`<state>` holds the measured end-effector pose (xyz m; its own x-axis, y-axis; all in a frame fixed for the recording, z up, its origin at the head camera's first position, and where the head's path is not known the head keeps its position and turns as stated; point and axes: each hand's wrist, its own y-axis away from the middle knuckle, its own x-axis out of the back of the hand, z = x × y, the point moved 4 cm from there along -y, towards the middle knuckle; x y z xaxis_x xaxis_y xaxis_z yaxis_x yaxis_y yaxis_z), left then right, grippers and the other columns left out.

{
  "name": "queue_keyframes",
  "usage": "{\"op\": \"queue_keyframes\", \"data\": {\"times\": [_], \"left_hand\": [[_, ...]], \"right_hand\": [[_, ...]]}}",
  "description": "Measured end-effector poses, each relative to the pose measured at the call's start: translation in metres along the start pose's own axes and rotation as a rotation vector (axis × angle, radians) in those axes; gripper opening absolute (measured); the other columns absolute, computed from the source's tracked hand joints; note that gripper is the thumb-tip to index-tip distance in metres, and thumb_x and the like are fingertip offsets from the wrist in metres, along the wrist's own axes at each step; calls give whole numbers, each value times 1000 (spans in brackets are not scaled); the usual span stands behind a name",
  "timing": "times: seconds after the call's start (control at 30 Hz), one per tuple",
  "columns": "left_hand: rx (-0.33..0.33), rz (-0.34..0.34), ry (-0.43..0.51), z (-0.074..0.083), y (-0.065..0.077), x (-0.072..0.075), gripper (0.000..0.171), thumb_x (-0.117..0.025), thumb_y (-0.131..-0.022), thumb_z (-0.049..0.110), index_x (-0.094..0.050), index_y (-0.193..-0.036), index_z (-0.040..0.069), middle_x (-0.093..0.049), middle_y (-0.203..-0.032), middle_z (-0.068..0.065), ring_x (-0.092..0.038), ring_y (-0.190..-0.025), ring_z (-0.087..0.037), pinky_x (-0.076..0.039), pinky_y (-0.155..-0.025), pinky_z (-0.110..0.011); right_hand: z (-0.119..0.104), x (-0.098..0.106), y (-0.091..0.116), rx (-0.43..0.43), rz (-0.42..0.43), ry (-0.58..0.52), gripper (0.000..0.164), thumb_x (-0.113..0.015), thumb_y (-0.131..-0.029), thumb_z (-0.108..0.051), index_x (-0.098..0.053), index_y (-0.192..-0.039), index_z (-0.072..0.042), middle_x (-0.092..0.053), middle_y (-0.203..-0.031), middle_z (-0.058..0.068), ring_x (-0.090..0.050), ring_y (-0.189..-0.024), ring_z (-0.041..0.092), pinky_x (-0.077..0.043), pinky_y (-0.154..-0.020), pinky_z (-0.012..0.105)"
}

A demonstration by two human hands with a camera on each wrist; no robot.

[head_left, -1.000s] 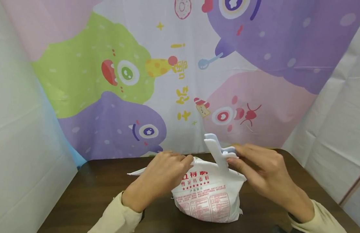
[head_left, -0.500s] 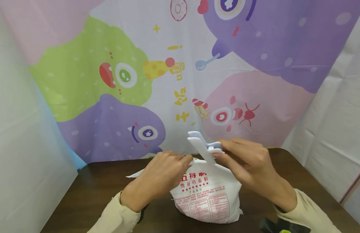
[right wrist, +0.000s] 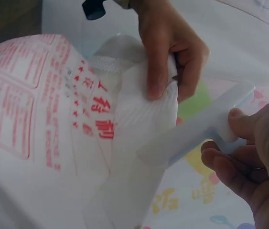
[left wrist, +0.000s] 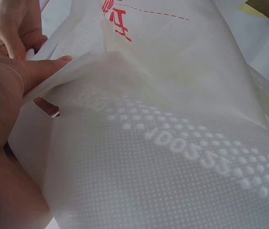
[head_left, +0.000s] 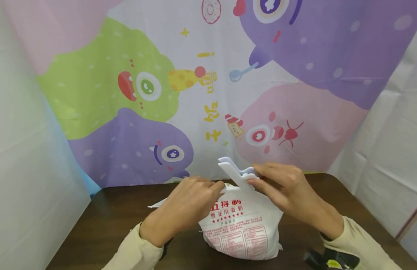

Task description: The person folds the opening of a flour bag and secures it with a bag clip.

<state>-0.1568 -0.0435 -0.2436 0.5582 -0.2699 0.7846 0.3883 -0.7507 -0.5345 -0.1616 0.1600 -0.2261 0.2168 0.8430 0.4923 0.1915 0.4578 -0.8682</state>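
A white flour bag (head_left: 240, 228) with red print stands on the table in the head view. My left hand (head_left: 186, 204) pinches its folded top edge at the left, thumb on the near face in the right wrist view. My right hand (head_left: 291, 189) holds a white bag clip (head_left: 233, 173) by its short handles, between thumb and fingers. The clip's long arms slant up to the left over the bag's top. In the right wrist view the end of the clip (right wrist: 196, 126) overlaps the bag's folded edge, to the right of the left hand (right wrist: 160, 47).
The dark brown table (head_left: 103, 225) lies beneath. A cartoon-printed curtain (head_left: 208, 157) hangs behind it, with white cloth walls (head_left: 29, 150) at the sides. A white flap (head_left: 157, 202) sticks out past the left forearm. A black device (head_left: 331, 259) sits at the right wrist.
My right hand has carried the bag clip leftward along the bag's top, closer to the left hand, then slightly down. The left hand keeps its pinch in nearly the same place.
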Motion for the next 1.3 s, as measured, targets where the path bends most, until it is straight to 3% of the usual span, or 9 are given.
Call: {"op": "queue_keyframes", "data": {"times": [0.3,0.5,0.77,0.87,1.0,1.3], "left_hand": [[11,-6,20,-2,0,1,28,-65,-95,15,-49,-72,14,-39,-54,9,-40,-47,-10,-31,-45,-25],[23,-15,57,-4,0,1,27,-66,-95,16,-51,-73,14,-39,-55,9,-38,-47,-8,-28,-44,-24],[54,21,113,-9,6,3,19,-71,-93,26,-61,-81,15,-45,-60,9,-43,-51,-9,-37,-45,-26],[48,30,115,-9,9,4,17,-69,-94,24,-62,-81,15,-47,-60,9,-44,-50,-9,-37,-45,-26],[36,40,85,-7,7,4,21,-69,-94,21,-59,-77,15,-46,-57,9,-42,-48,-9,-33,-42,-25],[54,47,96,-9,4,5,19,-68,-95,22,-60,-78,16,-42,-57,9,-44,-50,-9,-36,-44,-27]], "right_hand": [[6,10,2,-16,-161,12,12,-72,-92,-18,-71,-102,-12,-58,-78,-11,-48,-64,0,-38,-55,10],[8,14,11,-86,-271,89,19,-78,-84,-11,-71,-101,-15,-58,-81,-14,-49,-68,0,-41,-59,11],[11,20,25,-95,-278,104,22,-79,-83,-9,-71,-104,-12,-61,-85,-12,-51,-70,1,-42,-61,12],[9,18,24,-62,-280,120,14,-71,-93,-22,-71,-104,-13,-59,-84,-13,-50,-70,-1,-42,-62,11],[5,15,24,-37,-309,183,22,-59,-101,-35,-70,-101,-16,-54,-79,-16,-47,-69,-3,-41,-62,12],[9,12,30,-72,-349,192,11,-71,-93,-21,-64,-100,-18,-49,-79,-18,-46,-69,-3,-39,-64,12]]}}
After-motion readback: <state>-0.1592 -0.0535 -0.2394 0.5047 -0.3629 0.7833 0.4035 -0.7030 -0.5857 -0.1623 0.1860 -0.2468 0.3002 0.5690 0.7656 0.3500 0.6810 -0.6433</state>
